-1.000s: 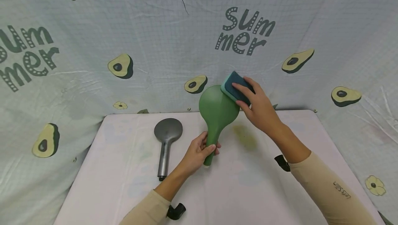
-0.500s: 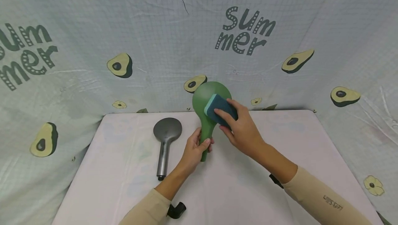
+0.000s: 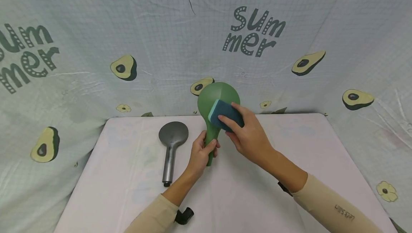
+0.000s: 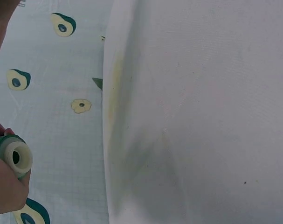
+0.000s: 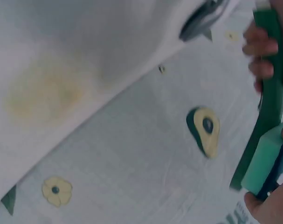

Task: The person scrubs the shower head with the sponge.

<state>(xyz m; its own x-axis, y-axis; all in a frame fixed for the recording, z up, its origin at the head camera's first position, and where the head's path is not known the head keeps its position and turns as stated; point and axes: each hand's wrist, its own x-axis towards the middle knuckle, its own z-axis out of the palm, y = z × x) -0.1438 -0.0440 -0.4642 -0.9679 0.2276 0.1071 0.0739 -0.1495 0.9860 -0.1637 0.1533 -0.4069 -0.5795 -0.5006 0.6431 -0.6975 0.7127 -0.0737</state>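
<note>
Left grip (image 3: 200, 153) clasping the round green plastic showerhead (image 3: 216, 92), right grip (image 3: 252, 132) pinching the blue foam block (image 3: 226, 113), stroke evenly towards twelve o'clock

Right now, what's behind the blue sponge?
The green shower head: its top and part of the handle show past the blue sponge, but the patch directly behind is covered.

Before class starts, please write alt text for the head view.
A left hand grips a round green shower head by its handle; the right hand holds a rectangular blue foam sponge against it. A round grey shower head lies on the pale pink table.
</note>
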